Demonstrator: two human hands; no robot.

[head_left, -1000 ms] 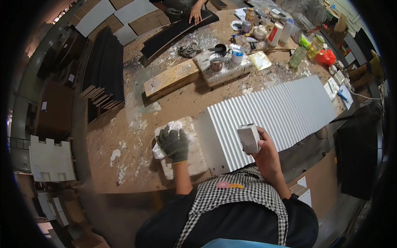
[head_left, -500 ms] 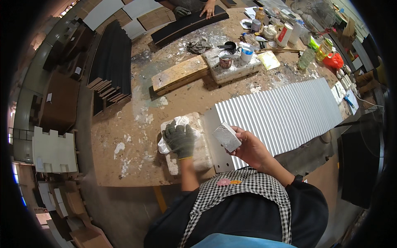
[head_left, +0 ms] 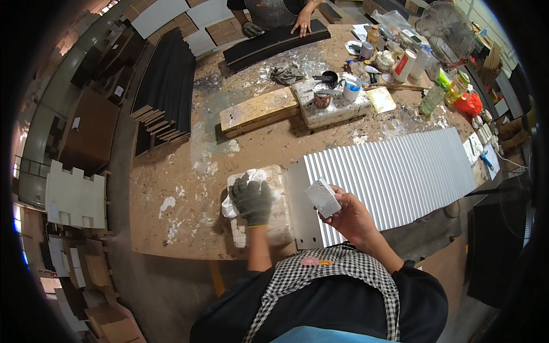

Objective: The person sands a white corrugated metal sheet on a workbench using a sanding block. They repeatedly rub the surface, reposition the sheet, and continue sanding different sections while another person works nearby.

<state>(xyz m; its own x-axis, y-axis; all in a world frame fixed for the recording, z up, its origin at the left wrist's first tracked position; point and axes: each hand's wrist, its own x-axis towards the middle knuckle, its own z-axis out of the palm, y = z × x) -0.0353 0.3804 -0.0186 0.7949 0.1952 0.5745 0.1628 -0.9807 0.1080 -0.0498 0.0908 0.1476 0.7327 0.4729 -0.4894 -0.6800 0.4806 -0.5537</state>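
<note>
My right hand [head_left: 351,216], bare, holds a grey sanding block [head_left: 323,198] between thumb and fingers. It is tilted above the near left end of a ribbed, silvery-white panel [head_left: 394,171]. My left hand [head_left: 252,200], in a dark grey glove, is closed over a bunched white cloth [head_left: 230,207], which shows around its fingers. The cloth lies on a pale, wrapped rectangular block [head_left: 278,228] beside the panel's flat, holed end strip. The glove covers part of the cloth.
On the paint-stained table [head_left: 171,223] lie a wooden block [head_left: 260,108] and another pale block bearing paint pots [head_left: 351,88]. Dark slats [head_left: 166,86] are stacked at left. Bottles and jars crowd the far right. Across the table, a co-worker's hands rest on a dark panel [head_left: 274,46].
The view has shifted slightly, so the table and its things appear a little lower and to the right. Both my hands keep their holds, with little visible movement relative to the panel.
</note>
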